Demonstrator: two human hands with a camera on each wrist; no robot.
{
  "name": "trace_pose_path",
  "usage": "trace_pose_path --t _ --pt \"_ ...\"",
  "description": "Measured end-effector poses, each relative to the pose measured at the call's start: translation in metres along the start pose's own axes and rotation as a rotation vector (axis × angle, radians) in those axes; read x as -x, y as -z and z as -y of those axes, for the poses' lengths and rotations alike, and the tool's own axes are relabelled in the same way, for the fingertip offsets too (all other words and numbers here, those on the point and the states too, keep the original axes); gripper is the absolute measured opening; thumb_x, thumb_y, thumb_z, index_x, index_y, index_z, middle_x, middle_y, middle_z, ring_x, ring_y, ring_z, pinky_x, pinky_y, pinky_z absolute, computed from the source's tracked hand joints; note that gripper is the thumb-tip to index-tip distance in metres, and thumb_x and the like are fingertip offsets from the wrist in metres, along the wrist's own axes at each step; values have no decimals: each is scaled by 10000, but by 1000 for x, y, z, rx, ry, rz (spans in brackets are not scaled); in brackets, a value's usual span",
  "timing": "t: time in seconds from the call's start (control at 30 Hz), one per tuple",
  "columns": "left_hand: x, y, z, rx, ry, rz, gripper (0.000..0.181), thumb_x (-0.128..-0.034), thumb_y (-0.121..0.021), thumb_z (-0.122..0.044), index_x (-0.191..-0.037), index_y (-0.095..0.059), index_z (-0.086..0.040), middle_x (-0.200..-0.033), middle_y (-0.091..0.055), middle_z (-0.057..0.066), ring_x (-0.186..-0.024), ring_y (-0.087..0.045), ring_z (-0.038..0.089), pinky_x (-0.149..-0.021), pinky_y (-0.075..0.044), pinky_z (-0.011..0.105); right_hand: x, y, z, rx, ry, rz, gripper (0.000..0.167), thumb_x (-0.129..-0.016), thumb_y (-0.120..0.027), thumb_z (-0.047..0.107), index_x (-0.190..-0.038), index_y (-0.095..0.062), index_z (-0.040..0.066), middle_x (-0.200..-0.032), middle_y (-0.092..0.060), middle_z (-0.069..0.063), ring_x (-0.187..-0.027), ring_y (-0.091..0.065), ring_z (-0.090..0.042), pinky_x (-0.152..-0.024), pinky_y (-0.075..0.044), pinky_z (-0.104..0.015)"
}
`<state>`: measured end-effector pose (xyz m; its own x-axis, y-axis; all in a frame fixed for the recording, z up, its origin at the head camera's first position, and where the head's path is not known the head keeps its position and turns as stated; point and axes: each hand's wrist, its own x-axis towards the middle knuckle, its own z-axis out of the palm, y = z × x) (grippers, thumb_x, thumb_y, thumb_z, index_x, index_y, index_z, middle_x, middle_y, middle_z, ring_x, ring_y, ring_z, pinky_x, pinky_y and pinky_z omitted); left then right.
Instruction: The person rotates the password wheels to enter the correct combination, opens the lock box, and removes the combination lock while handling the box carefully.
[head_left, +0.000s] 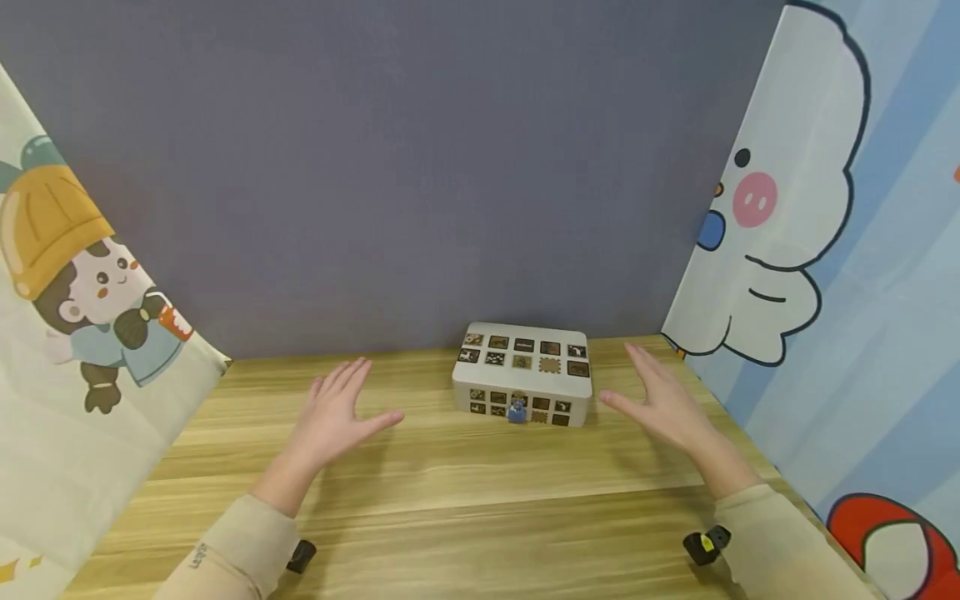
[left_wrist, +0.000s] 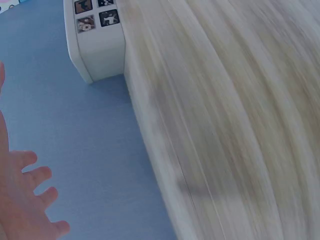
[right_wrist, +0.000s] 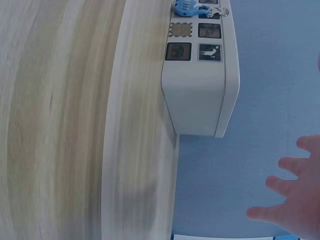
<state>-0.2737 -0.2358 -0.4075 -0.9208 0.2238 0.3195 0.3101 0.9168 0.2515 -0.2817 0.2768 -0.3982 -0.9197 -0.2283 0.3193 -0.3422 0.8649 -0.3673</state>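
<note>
White rectangular box (head_left: 534, 382) with dark picture squares, blue metal-shackled padlock (head_left: 517, 412) at its front, sits on wood-grain desk (head_left: 420, 479). Left hand (head_left: 330, 417) and right hand (head_left: 670, 406) flank box, fingers spread, holding nothing. Judged step: pre-contact; gripping calls for closing inward.

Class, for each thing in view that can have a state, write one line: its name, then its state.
White box: lid closed, standing on the table.
Blue padlock: hanging at the box's front; locked or not, cannot tell.
Left hand: open, thumb spread, holding nothing.
Right hand: open, thumb spread, beside the box, not touching it.
</note>
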Motion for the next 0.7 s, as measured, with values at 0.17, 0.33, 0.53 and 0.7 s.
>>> trace_pose_path --t 0.17,0.33,0.53,0.7 --pt "-2 1 -8 67 -16 -17 1112 -836 -588 -799 -1606 -266 -65 -1642 -255 164 -1486 -230 417 -1180 -96 653 0 0 3 -68 -3 -18 970 -962 -616 577 -1642 -103 111 -1648 -170 -234 -1456 -227 -517 -1103 -197 -740" --pt "-4 -2 -12 152 -3 -25 1076 -850 -619 -758 -1601 -280 -67 -1633 -274 170 -1478 -246 427 -1172 -141 657 1 -2 8 -119 6 -55 939 -966 -636 540 -1639 -141 111 -1642 -207 -225 -1452 -246 -508 -1100 -211 -738" --pt "-5 -5 -19 265 13 -41 1022 -869 -651 -701 -1593 -303 -69 -1623 -296 168 -1472 -259 429 -1158 -187 661 1 -3 14 -161 10 -81 890 -977 -642 494 -1634 -175 115 -1629 -244 -229 -1434 -282 -512 -1091 -228 -742" --pt "-6 -7 -27 317 12 -53 973 -890 -661 -660 -1584 -326 -66 -1612 -314 181 -1458 -280 444 -1149 -202 671 3 -6 18 -217 11 -101 855 -992 -627 474 -1624 -202 87 -1597 -297 -258 -1368 -384 -511 -1034 -341 -728"
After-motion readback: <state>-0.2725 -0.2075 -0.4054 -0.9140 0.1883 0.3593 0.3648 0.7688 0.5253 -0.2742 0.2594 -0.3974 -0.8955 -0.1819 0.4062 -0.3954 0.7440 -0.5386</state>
